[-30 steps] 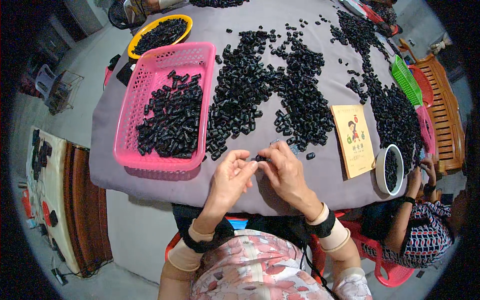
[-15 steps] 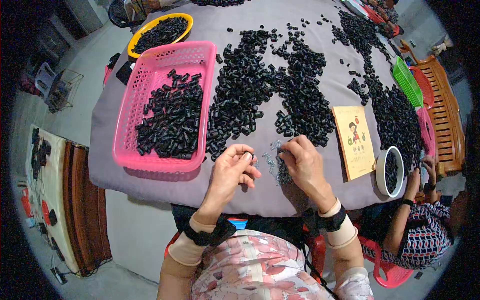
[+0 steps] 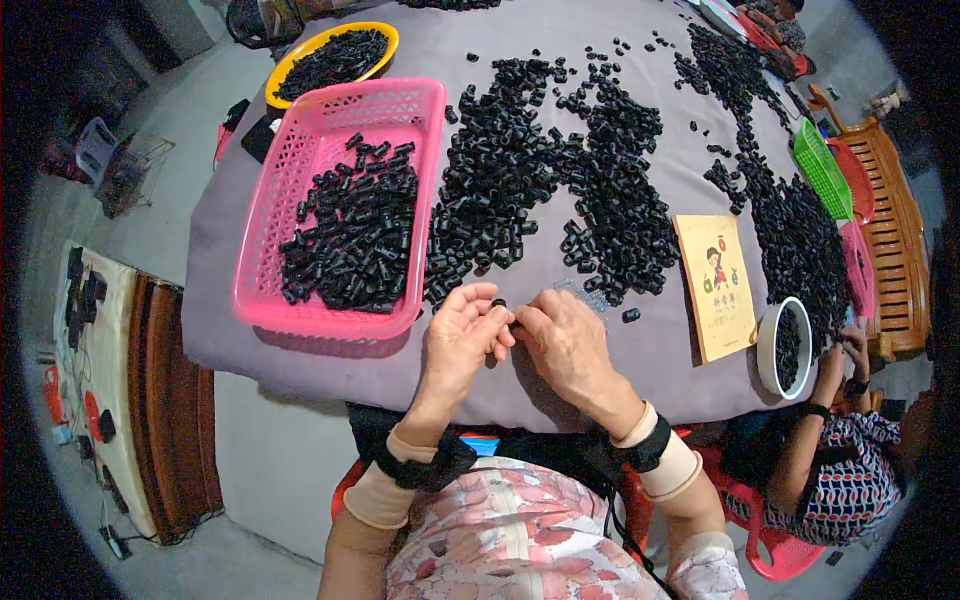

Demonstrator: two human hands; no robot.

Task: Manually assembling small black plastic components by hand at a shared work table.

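My left hand [image 3: 462,335] is closed, its thumb and fingers pinching a small black plastic fitting [image 3: 498,302]. Against it, the fingertips of my right hand [image 3: 570,345] are pressed together; whatever they grip is hidden. Partly covered by my right hand lies a little heap of small clear, bluish pieces [image 3: 588,295] on the grey cloth. Beyond both hands spread large piles of black fittings [image 3: 615,190]. One loose fitting [image 3: 631,315] sits to the right of the clear pieces.
To the left stands a pink basket [image 3: 250,250] of black fittings, with a yellow bowl [image 3: 392,45] behind it. On the right are a yellow booklet [image 3: 715,335], a white bowl [image 3: 768,345] and a green basket [image 3: 822,170]. Another person's hands [image 3: 845,355] work at the right edge.
My right hand has moved left from the clear pieces to meet my left hand at the black fitting. The view has shifted slightly.
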